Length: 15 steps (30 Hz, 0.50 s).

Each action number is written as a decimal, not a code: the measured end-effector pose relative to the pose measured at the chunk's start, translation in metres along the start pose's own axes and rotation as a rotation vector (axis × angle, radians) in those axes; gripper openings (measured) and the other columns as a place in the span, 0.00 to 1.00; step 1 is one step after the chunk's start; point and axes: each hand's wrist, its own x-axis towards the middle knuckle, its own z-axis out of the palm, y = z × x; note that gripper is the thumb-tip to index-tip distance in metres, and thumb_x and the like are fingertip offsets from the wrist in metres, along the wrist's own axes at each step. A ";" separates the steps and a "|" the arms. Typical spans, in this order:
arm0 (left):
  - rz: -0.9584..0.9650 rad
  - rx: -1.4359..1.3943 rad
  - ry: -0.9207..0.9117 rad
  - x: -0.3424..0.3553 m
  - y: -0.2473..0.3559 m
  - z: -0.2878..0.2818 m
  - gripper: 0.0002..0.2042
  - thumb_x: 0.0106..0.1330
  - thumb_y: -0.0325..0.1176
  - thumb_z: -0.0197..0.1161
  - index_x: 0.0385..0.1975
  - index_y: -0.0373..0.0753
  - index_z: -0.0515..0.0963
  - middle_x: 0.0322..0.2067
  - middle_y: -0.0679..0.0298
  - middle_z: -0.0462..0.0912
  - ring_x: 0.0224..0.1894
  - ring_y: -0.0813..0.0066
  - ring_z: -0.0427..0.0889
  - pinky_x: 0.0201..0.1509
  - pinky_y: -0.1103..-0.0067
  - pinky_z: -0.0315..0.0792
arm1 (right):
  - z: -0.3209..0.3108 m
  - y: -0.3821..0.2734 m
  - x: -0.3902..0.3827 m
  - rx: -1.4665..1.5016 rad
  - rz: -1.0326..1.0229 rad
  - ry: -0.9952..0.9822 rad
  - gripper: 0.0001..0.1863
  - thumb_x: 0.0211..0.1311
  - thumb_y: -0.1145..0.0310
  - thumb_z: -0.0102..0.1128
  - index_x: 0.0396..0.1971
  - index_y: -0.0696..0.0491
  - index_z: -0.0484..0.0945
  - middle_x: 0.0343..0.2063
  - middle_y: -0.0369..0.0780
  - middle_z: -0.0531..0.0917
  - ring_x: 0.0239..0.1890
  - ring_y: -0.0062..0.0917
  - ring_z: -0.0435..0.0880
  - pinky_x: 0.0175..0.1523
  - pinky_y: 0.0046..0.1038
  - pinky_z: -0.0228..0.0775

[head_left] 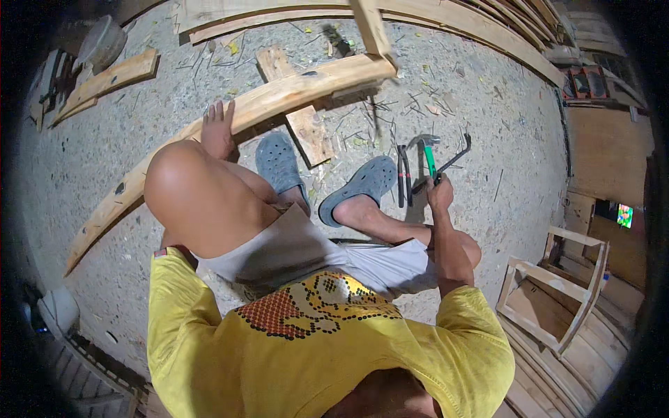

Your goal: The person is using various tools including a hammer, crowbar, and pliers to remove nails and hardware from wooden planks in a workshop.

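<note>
A long wooden board [300,88] lies crosswise before my legs, with a short upright piece [368,28] at its right end and a flat offcut [310,136] beneath. Beyond my left knee, my left hand [216,130] rests on the board's near edge, fingers extended and apart. My right hand [439,191] grips a claw hammer [430,159] with a green and black handle, its head low over the floor. Just left of the hammer lie pincers [405,177] with dark, red-banded handles, and a black pry bar [458,156] lies beside it on the right.
Loose nails are scattered over the concrete floor [509,160]. Stacked planks [453,28] line the back. Boards [104,83] and a bucket [101,42] sit at upper left. A small wooden frame [550,282] stands at lower right beside plywood [606,153].
</note>
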 end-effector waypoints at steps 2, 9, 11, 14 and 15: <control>0.007 -0.310 -0.321 0.041 -0.011 -0.074 0.34 0.55 0.27 0.67 0.67 0.41 0.69 0.62 0.45 0.76 0.63 0.46 0.76 0.65 0.59 0.71 | 0.013 0.020 -0.004 -0.142 -0.172 0.299 0.21 0.62 0.58 0.68 0.47 0.58 0.80 0.32 0.54 0.86 0.40 0.52 0.86 0.45 0.48 0.77; 0.128 -0.622 -0.571 0.079 -0.085 -0.065 0.24 0.53 0.29 0.72 0.53 0.39 0.78 0.44 0.51 0.87 0.47 0.54 0.85 0.54 0.65 0.75 | 0.065 -0.036 -0.009 0.081 -0.092 -0.404 0.29 0.58 0.57 0.72 0.47 0.62 0.69 0.36 0.60 0.85 0.43 0.60 0.84 0.47 0.51 0.77; 0.173 -0.657 -0.574 0.074 -0.091 -0.060 0.23 0.56 0.31 0.72 0.53 0.40 0.77 0.41 0.50 0.87 0.47 0.51 0.85 0.54 0.64 0.75 | 0.065 -0.046 -0.005 0.090 0.023 -0.380 0.29 0.60 0.58 0.71 0.48 0.63 0.69 0.36 0.60 0.85 0.43 0.58 0.86 0.49 0.51 0.78; -0.002 -0.364 -0.370 0.059 -0.049 -0.065 0.20 0.61 0.41 0.72 0.52 0.46 0.78 0.41 0.49 0.87 0.47 0.44 0.84 0.51 0.57 0.76 | 0.067 -0.035 -0.011 0.048 0.065 -0.388 0.26 0.62 0.60 0.67 0.47 0.63 0.68 0.36 0.61 0.85 0.43 0.59 0.85 0.49 0.53 0.77; 0.006 -0.360 -0.366 0.056 -0.047 -0.067 0.20 0.61 0.41 0.72 0.52 0.46 0.78 0.41 0.49 0.87 0.47 0.44 0.84 0.51 0.57 0.76 | 0.067 -0.039 -0.010 0.047 0.068 -0.367 0.25 0.62 0.61 0.65 0.46 0.63 0.67 0.36 0.61 0.84 0.42 0.60 0.85 0.48 0.54 0.77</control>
